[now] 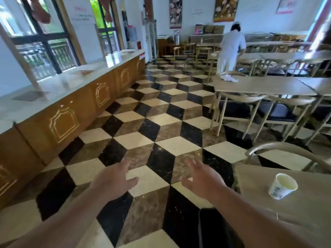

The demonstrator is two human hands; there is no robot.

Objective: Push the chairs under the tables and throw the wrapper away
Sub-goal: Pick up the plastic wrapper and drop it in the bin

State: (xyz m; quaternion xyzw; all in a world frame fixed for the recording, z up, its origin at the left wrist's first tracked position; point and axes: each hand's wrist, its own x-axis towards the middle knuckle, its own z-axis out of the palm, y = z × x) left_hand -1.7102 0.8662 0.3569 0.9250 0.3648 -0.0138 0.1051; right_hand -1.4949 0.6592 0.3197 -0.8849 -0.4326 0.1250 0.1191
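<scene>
**Head view: both hands empty, wrapper far ahead**

Head view shows my left hand [114, 178] and right hand [200, 178] stretched out over the checkered floor [161, 122], fingers spread, palms down, holding nothing. Neither touches anything.

Well beyond my right hand, up and to the right, a white crumpled thing, which I take to be the wrapper [228, 78], lies on the near edge of a table [265, 85]. Blur keeps me from being sure it is a wrapper and not a cloth. Under that table, chairs [247, 104] look mostly tucked in already.

Just right of my right hand sits a closer table [286, 208] with a paper cup [283, 186] on it, and past its far corner a chair back [279, 149] stands out into the aisle. That chair, I judge, needs pushing first.

Risks as I see them: reaching right for the chair, my forearm could clip the cup and tip it, since it stands near the table's edge. Shoving the chair hard could jolt the table and do the same. A person [231, 49] works farther ahead near the tables, so walking up for the wrapper I could crowd them.
</scene>
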